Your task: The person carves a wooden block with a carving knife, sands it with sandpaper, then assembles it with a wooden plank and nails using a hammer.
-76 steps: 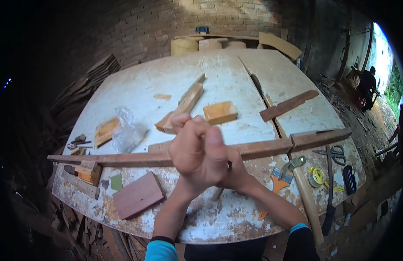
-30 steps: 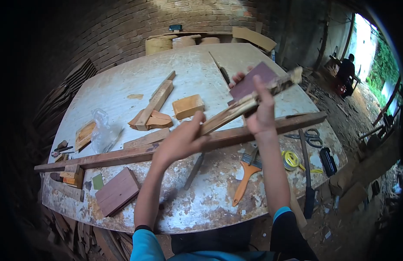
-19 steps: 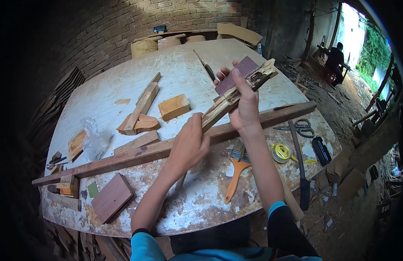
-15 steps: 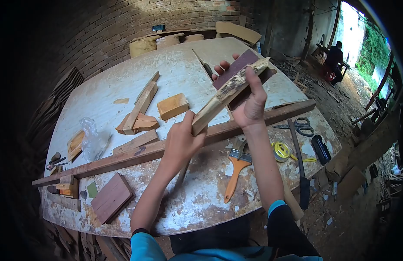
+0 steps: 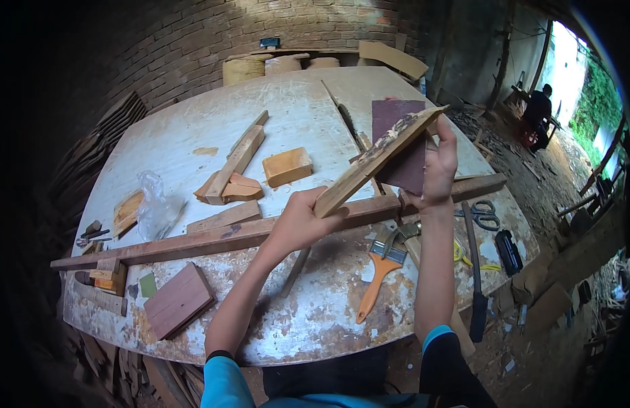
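Above the table (image 5: pixel 315 326), left fingers (image 5: pixel 308 197) grip a wooden strip (image 5: pixel 383 158) slanting far-right across sandpaper (image 5: pixel 409 168), apparently held by right fingers (image 5: pixel 447 139).

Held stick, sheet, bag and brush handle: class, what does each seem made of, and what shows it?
Held stick: bare-looking wood; tan face, rough flaked edge.
Sheet: probably sandpaper; thin, matt, maroon.
Bag: clear plastic, seemingly; glossy, crumpled, see-through.
Brush handle: smooth orange finish; plastic or painted wood, unclear.
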The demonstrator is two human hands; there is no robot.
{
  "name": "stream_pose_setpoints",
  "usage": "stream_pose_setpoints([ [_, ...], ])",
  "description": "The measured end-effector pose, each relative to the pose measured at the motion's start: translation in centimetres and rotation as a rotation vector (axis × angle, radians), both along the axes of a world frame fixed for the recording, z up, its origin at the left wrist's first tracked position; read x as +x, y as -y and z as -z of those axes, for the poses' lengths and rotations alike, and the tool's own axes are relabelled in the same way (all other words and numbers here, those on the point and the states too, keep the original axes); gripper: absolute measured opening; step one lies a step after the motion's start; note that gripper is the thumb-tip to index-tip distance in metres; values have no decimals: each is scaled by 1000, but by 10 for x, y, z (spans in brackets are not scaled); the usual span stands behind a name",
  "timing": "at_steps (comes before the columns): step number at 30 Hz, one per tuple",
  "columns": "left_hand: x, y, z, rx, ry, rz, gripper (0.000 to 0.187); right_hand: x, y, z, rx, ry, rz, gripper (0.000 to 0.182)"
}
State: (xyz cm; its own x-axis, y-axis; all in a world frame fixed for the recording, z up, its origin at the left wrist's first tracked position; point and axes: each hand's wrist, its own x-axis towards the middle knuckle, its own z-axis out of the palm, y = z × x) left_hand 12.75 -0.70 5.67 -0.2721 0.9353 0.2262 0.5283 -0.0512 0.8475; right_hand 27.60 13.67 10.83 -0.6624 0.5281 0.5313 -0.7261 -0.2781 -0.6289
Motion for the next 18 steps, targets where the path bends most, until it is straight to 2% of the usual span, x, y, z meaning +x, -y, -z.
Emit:
stream_pose_setpoints([
  [1, 0, 0, 0, -1, 15, 1, 21, 0, 0, -1, -48, -21, -17, 54],
  [4, -4, 1, -4, -29, 54, 9, 22, -7, 5, -4, -77, 74, 230, 53],
  [7, -6, 6, -13, -73, 143, 21, 24, 3, 7, -6, -131, -10, -50, 60],
  [9, -6, 7, -14, -62, 239, 43, 26, 7, 3, 4, 4, -64, -192, 70],
  [12, -1, 10, -18, -75, 145, 119, 27, 10, -13, 21, 156, -101, -329, 96],
  [15, 2, 9, -17, -127, 178, 169, 26, 20, -11, 20, 278, 58, -79, 101],
  [18, 3, 7, -12, -128, 170, 200, 25, 25, -12, 21, 201, -80, -207, 106],
])
